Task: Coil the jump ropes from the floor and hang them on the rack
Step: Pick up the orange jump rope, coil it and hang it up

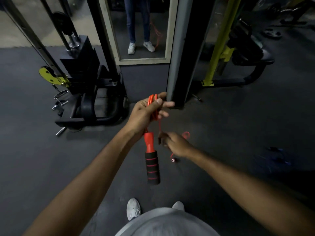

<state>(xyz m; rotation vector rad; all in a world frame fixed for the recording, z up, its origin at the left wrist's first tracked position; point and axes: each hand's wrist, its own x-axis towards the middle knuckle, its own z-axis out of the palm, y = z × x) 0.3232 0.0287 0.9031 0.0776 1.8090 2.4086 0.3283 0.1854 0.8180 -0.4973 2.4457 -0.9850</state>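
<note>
My left hand [146, 112] grips several loops of a red jump rope [154, 109] in front of me. One red and black foam handle [151, 163] hangs down from that hand. My right hand [177, 144] is lower and to the right, blurred, with its fingers closed on the loose red cord that runs down from the coil. The rope's tail and second handle end [174, 160] dangle under my right wrist. A blue jump rope [277, 156] lies on the dark floor at the right. No rack for the ropes can be made out.
A cable machine with a weight stack [81, 68] stands at the left. A mirror [143, 29] straight ahead shows a person's legs and the red rope. A black pillar [177, 70] rises just beyond my left hand. A yellow-framed bench machine [235, 53] sits at the right.
</note>
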